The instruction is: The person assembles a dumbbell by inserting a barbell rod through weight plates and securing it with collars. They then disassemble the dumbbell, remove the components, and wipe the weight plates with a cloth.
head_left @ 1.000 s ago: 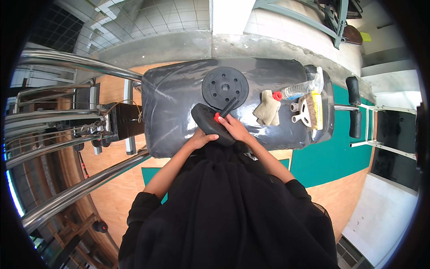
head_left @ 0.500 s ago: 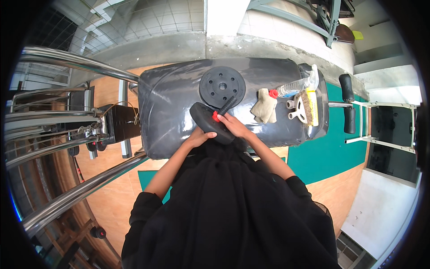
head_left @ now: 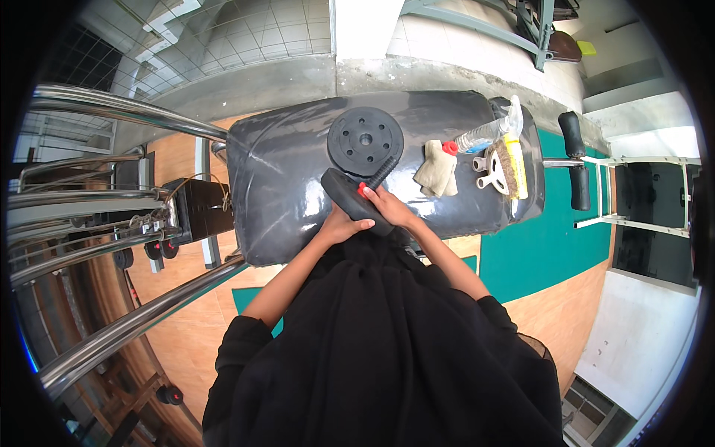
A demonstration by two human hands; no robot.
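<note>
A dumbbell with a black weight plate (head_left: 350,195) is tilted up in front of my body, at the near edge of the padded black bench (head_left: 283,164). Its threaded bar end (head_left: 383,171) points away to the right, with a red collar nut (head_left: 363,189) against the plate. My left hand (head_left: 345,226) grips the plate's near-left rim, thumb laid over its face. Fingers of my right hand (head_left: 392,208) close around the red nut. The dumbbell's far end is hidden under the plate. Just beyond lies a loose round weight plate (head_left: 348,141) with several holes, flat on the bench.
Right of the plates lie a beige cloth (head_left: 436,171), a clear spray bottle (head_left: 480,137) with a red part, and a white-handled scrub brush (head_left: 500,173). Chrome bars (head_left: 134,110) of a gym machine flank the bench's left end. Black foam rollers (head_left: 576,164) stand at its right end.
The whole view has shifted slightly. Both hands keep their hold on the plate and nut, with the dumbbell in nearly the same tilt.
</note>
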